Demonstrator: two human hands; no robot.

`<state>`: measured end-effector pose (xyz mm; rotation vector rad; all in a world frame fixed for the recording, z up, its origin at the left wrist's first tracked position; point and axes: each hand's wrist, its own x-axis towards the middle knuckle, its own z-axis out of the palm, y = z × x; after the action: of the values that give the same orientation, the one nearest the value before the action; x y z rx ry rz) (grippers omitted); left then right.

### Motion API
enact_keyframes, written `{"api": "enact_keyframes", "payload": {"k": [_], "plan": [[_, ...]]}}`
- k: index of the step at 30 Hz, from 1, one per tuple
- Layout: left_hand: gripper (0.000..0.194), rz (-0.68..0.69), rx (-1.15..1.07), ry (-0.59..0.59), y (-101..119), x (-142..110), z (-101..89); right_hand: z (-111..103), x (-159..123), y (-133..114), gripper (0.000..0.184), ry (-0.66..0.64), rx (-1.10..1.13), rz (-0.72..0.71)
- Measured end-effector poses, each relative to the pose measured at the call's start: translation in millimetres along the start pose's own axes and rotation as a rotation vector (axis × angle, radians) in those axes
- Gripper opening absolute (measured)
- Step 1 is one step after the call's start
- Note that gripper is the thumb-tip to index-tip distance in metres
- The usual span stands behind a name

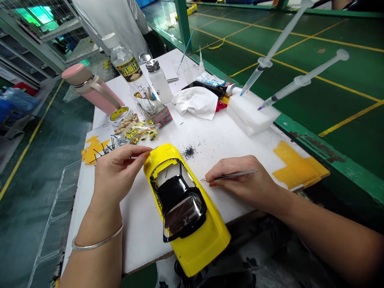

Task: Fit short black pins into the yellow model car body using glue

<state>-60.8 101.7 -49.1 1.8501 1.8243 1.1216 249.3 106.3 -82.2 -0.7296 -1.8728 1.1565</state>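
A yellow model car body with a black roof and a glossy dark window lies tilted at the table's front edge. My left hand pinches thumb and forefinger together at the car's far left corner. Whatever sits between those fingertips is too small to make out. To the right of the car, my right hand grips a thin metal tool like a pen, its tip close to the car's side. Beyond the car, a small heap of black grains is scattered on the white tabletop.
Behind my left hand are a bag of yellow and black bits, a tape roll, a pink flask and bottles. A white cloth and two syringes in a foam block stand farther back. Someone in white is beyond.
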Motion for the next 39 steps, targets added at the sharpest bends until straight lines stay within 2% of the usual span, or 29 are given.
{"api": "enact_keyframes", "payload": {"k": [6,11,16,23,39], "plan": [[0.015,0.002,0.006,-0.001,-1.2,-0.4,-1.1,0.7,1.3,-2.7,0.015,0.054,-0.040,0.001],[0.015,-0.006,-0.006,-0.015,-3.3,-0.7,-1.3,3.3,3.2,-4.3,0.006,0.121,-0.112,0.090],[0.014,0.005,-0.002,-0.026,-4.3,-0.8,-0.8,4.8,9.0,-4.7,0.005,0.120,-0.159,0.149],[0.012,-0.004,0.010,-0.017,-5.6,-2.3,-1.1,4.1,11.5,-6.2,0.005,0.104,-0.090,0.216],[0.010,-0.021,0.028,-0.012,-5.8,-2.2,-1.1,4.9,8.8,-2.5,0.008,0.093,-0.095,0.177]]}}
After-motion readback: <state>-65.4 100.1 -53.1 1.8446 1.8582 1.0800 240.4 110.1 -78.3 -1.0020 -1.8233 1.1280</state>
